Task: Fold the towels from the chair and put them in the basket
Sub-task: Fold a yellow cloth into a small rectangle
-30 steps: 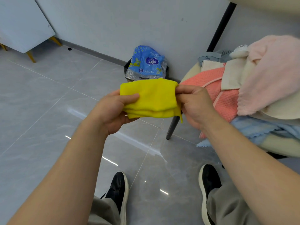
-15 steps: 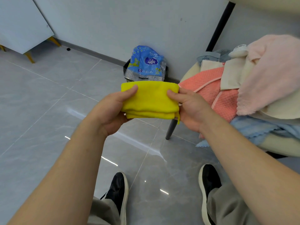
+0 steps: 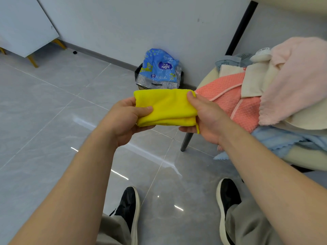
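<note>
1. Containers: a dark round container (image 3: 139, 72) stands on the tiled floor (image 3: 53, 112) against the wall. A crumpled blue plastic pack (image 3: 159, 67) fills its mouth and rises above the rim. What lies under the pack cannot be seen.
2. A cream chair (image 3: 311, 159) at the right carries a loose heap. A coral waffle towel (image 3: 228, 101) lies nearest the hands. A cream towel (image 3: 253, 80) and a fluffy pink towel (image 3: 292, 76) are piled over it. A light blue cloth (image 3: 276, 140) hangs off the seat's front edge.
3. Writing: the blue pack bears a purple oval logo with white characters, and smaller print lower down, none of it legible. A white tag (image 3: 263, 50) at the top of the heap shows barcode-like lines. A grey label (image 3: 228, 61) behind the heap has print too small to read.
4. The yellow towel (image 3: 168, 106) is folded into a thick, wide band and held in the air between both hands. It sits in front of the container and just left of the coral towel.
5. The left hand (image 3: 123, 119) pinches the towel's left end, thumb on top and fingers curled beneath.
6. The right hand (image 3: 207, 119) pinches the right end, thumb near the upper corner and fingers underneath. A small yellow loop dangles by its palm.
7. Two black shoes (image 3: 129, 207) are planted on the floor below the forearms.
</note>
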`<state>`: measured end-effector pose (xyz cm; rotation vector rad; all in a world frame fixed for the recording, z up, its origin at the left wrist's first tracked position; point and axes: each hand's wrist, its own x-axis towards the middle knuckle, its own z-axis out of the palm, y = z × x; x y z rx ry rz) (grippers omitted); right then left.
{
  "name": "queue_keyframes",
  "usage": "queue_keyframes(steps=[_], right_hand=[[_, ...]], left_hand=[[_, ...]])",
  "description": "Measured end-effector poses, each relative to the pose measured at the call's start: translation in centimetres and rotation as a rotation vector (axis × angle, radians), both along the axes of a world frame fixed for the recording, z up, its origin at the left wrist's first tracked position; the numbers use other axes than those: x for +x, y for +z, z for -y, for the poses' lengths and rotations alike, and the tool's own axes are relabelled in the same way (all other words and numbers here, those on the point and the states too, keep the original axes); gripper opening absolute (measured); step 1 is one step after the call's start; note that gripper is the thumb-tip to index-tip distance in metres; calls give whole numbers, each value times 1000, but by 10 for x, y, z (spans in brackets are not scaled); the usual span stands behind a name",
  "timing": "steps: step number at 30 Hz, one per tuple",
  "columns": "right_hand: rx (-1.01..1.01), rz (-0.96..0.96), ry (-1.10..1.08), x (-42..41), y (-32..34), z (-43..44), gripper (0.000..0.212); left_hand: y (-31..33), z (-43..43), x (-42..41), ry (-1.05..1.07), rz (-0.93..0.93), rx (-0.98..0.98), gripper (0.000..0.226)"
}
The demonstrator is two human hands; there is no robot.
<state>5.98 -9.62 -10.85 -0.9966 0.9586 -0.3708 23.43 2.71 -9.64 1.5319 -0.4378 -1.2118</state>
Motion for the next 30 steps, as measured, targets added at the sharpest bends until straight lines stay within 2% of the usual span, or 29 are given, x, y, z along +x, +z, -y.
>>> queue_keyframes(steps=[6,16,21,25,27,30], right_hand=[[-14,66,54,-4,-3,0,36],[30,0,22,-3,-2,-1,33],[0,-76,0,5,-40,-9,37],[237,-68,-20,24,-89,-15,48],[332,-103,20,32,-108,-21,54],[374,-162,150,44,-123,-32,44]], left_hand=[[5,-2,1,-27,34,12,27],[7,-1,-1,39,15,74,26],[-19,6,2,67,79,152,30],[-49,-3,21,120,62,291,30],[-63,-17,28,167,29,372,37],[-82,-43,34,221,-58,431,48]])
